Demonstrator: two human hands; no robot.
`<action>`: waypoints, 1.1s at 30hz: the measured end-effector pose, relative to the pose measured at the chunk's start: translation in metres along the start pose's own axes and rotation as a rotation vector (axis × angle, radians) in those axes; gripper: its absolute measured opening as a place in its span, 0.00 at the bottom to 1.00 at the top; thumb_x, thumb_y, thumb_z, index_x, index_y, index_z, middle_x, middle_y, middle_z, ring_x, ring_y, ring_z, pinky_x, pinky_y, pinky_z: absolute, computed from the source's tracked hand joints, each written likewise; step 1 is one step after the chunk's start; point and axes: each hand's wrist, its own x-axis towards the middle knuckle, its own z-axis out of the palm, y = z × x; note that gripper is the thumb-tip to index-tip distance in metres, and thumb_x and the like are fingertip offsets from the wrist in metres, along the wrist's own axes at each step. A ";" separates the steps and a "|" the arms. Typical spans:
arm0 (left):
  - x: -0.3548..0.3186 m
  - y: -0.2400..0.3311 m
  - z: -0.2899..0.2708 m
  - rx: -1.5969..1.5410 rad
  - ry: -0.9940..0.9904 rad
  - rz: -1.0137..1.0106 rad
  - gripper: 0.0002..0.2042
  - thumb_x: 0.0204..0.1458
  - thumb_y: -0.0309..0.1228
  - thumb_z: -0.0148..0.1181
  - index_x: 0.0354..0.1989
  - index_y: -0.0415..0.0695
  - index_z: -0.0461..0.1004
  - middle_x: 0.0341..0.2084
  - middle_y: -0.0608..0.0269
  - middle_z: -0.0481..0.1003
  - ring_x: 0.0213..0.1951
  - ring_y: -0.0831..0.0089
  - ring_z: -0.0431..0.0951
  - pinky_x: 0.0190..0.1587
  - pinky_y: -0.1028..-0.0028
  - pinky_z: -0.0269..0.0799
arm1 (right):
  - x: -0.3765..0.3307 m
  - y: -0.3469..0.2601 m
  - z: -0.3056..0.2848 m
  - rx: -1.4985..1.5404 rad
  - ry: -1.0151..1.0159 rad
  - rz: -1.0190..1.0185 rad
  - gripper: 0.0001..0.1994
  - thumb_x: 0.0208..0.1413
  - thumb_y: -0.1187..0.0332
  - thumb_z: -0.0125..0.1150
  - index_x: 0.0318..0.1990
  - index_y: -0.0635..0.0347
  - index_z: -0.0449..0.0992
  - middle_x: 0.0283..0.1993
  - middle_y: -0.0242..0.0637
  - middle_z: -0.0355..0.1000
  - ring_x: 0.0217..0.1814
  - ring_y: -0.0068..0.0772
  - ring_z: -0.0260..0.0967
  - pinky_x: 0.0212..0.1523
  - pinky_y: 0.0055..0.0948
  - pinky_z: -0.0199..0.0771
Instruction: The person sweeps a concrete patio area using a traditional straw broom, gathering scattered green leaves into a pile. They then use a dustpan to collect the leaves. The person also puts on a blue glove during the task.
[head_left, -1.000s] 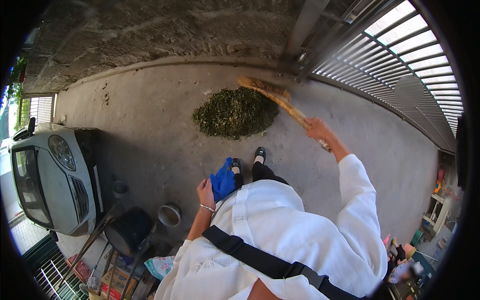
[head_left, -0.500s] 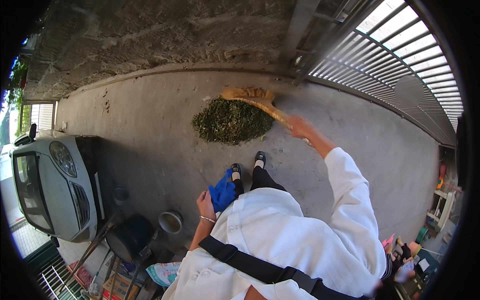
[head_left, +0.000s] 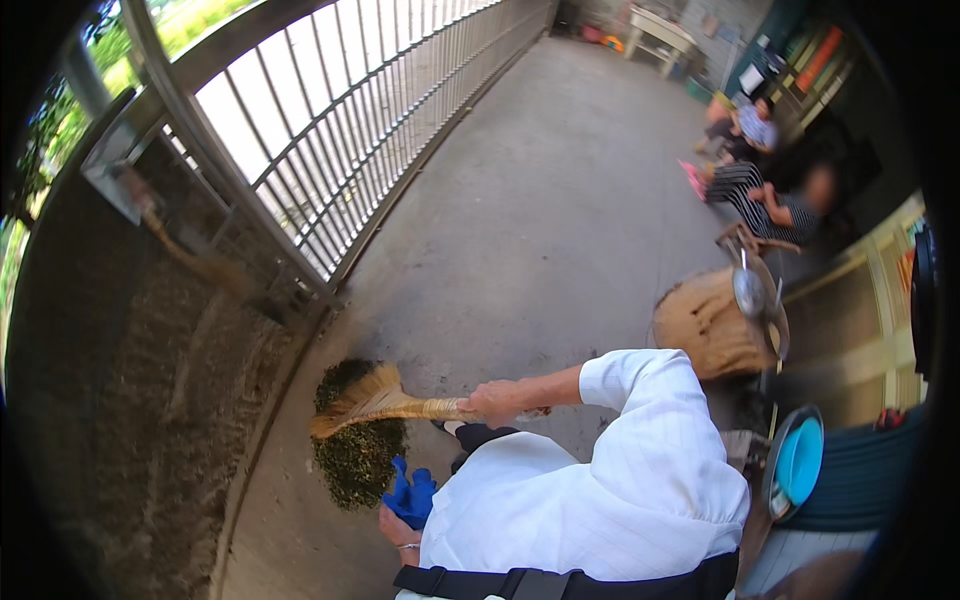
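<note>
A person in a white shirt (head_left: 530, 492) holds a straw broom (head_left: 398, 405) over a heap of leafy green cuttings (head_left: 358, 468) on the concrete floor (head_left: 500, 230), the mound lying left of centre in the lower half of the frame. The right hand (head_left: 497, 399), near mid-frame, is closed around the broom's handle, the bristles fanned across the upper part of the heap. The left hand (head_left: 396, 527), toward the lower edge, has its fingers bent against what looks like a blue glove (head_left: 408, 497), though how tightly it grips cannot be told. Gathering appears well along: the visible cuttings sit mostly in one mound, yet all of it remains on the floor, none seen in a container. A barred metal gate (head_left: 345, 130) spans the upper left; two people (head_left: 768, 203) sit at upper right
</note>
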 end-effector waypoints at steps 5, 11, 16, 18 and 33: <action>-0.016 0.016 0.000 -0.503 -0.337 -0.180 0.18 0.54 0.35 0.41 0.43 0.32 0.69 0.36 0.51 0.72 0.37 0.62 0.73 0.41 0.64 0.70 | -0.074 -0.018 0.079 0.109 0.081 0.153 0.33 0.37 0.75 0.53 0.59 0.53 0.59 0.28 0.51 0.69 0.30 0.51 0.69 0.29 0.40 0.68; -0.028 -0.070 0.000 -0.265 -0.277 -0.100 0.17 0.54 0.35 0.42 0.35 0.32 0.70 0.28 0.58 0.73 0.29 0.70 0.71 0.35 0.69 0.69 | -0.116 -0.047 0.172 0.405 0.281 0.159 0.29 0.38 0.74 0.53 0.55 0.52 0.62 0.28 0.50 0.70 0.34 0.50 0.69 0.33 0.44 0.67; -0.048 -0.051 -0.008 -0.036 -0.509 0.010 0.18 0.53 0.37 0.40 0.26 0.36 0.73 0.23 0.56 0.75 0.26 0.71 0.73 0.32 0.72 0.70 | -0.136 -0.046 0.221 0.292 0.314 0.198 0.27 0.38 0.74 0.53 0.52 0.53 0.63 0.30 0.50 0.69 0.36 0.51 0.68 0.33 0.45 0.65; -0.060 -0.034 -0.009 -0.058 -0.531 0.030 0.18 0.53 0.38 0.40 0.27 0.36 0.73 0.23 0.56 0.74 0.26 0.71 0.73 0.32 0.71 0.69 | -0.143 -0.042 0.241 0.429 0.320 0.194 0.31 0.40 0.71 0.54 0.58 0.47 0.59 0.31 0.51 0.70 0.37 0.51 0.69 0.35 0.47 0.66; -0.123 -0.050 0.028 -0.076 -0.539 0.190 0.15 0.51 0.33 0.48 0.16 0.38 0.65 0.11 0.71 0.60 0.17 0.80 0.57 0.20 0.75 0.54 | -0.240 -0.059 0.312 0.560 0.366 0.476 0.33 0.37 0.69 0.54 0.58 0.52 0.60 0.39 0.53 0.70 0.44 0.51 0.67 0.41 0.41 0.67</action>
